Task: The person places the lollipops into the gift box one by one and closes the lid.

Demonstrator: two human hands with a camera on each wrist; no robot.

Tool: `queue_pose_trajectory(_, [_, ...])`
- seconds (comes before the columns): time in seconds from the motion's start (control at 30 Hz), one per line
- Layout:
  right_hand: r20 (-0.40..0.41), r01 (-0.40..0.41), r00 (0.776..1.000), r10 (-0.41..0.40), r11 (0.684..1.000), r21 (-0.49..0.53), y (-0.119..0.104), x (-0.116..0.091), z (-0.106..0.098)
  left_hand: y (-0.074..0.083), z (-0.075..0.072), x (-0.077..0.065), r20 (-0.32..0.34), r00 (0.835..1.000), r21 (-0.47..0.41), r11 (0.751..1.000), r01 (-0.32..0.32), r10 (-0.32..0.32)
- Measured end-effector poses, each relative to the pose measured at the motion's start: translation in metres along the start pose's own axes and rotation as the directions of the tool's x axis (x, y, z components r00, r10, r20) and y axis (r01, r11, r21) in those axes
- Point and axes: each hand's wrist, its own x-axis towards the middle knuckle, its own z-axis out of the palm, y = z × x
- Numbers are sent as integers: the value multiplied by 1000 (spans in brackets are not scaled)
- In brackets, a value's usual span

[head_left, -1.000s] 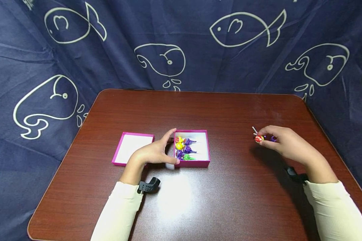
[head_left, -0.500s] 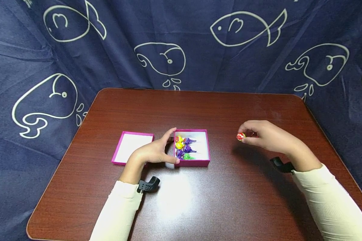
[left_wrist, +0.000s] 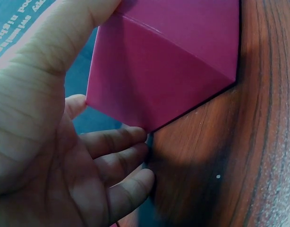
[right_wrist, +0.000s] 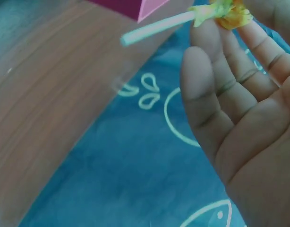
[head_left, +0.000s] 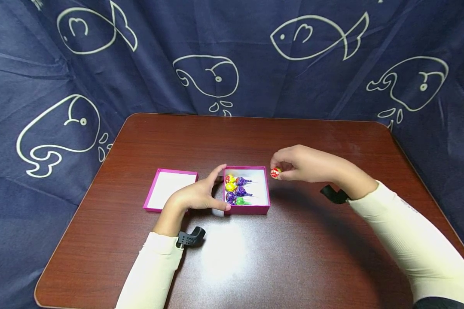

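Observation:
In the head view, a magenta open box (head_left: 249, 210) with a white inside stands mid-table. Several wrapped lollipops (head_left: 240, 191) in yellow, purple and green lie along its left part. My left hand (head_left: 195, 195) spans the box's left side, thumb at the near corner and forefinger at the far one; in the left wrist view its other fingers (left_wrist: 119, 142) bend loosely at the lower edge. My right hand (head_left: 307, 165), just right of the box, pinches a red-and-yellow lollipop (head_left: 276, 173). In the right wrist view, this lollipop's pale stick (right_wrist: 157, 29) points toward a magenta corner.
A magenta lid (head_left: 166, 184) with a white inside lies left of the box, partly behind my left hand. Under everything is a brown wooden table (head_left: 286, 266). A dark blue cloth (head_left: 255, 94) with fish and whale drawings hangs behind it.
My right hand has carried the lollipop leftward from the table's right side to beside the box. A purple-wrapped thing seen earlier by that hand no longer shows. My left hand stays put.

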Motion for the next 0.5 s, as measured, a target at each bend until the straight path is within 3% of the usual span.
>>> queue_pose_trajectory(0.23, [176, -62, 983, 44, 993, 98, -2, 38, -1, -1, 0, 0, -7, 1000, 16, 1000, -17, 17])
queue_pose_trajectory(0.5, [316, -78, 949, 24, 984, 158, -10, 69, 7, 0, 0, 0, -4, 1000, 27, 1000, -12, 12])
